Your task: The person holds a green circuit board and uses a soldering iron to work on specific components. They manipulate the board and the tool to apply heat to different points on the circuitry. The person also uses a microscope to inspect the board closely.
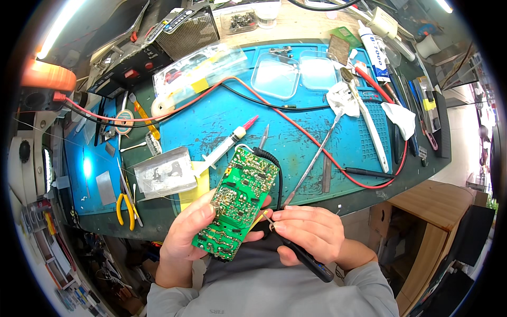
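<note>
My left hand (185, 232) holds a green circuit board (237, 206), solder side up and tilted, thumb on its left edge and fingertips behind it. A black cable (279, 174) leaves the board's top. My right hand (314, 232) is closed around a black-handled tool (306, 260) with a metal tip, beside the board's right edge; a small yellow piece (259, 218) shows between them. Beyond the board lie a syringe (222, 150) with pink cap, a translucent bag (165, 171) and a long thin metal tool (311, 164).
A blue mat (206, 116) carries red and black meter leads, yellow-handled pliers (124, 208), two small clear boxes (274, 74), a glue tube (374, 53) and brushes. A black electrical unit (121, 74) stands at back left. A wooden cabinet (417, 222) is at right.
</note>
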Available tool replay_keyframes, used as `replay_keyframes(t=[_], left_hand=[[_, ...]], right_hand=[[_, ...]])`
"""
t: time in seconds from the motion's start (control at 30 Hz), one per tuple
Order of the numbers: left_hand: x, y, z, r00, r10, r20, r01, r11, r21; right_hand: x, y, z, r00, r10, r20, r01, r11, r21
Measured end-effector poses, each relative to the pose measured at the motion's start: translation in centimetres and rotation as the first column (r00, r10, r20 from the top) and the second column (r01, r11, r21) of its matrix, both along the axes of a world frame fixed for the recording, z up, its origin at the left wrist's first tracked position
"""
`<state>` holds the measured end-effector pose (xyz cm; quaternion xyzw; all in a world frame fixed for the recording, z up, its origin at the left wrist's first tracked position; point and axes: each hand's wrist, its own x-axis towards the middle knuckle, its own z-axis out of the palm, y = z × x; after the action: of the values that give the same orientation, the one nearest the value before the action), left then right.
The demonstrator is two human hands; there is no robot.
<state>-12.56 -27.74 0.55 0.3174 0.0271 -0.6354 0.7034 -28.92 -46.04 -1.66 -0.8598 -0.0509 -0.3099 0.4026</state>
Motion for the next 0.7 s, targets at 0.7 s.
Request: replay_keyframes(t=[0.7], left_hand=[[0.08, 0.15, 0.11, 1.000, -0.012, 0.018, 0.012, 1.000, -0.001]], right_hand=[[0.05, 0.20, 0.15, 1.000, 0.000, -0.008, 0.000, 1.000, -0.011]])
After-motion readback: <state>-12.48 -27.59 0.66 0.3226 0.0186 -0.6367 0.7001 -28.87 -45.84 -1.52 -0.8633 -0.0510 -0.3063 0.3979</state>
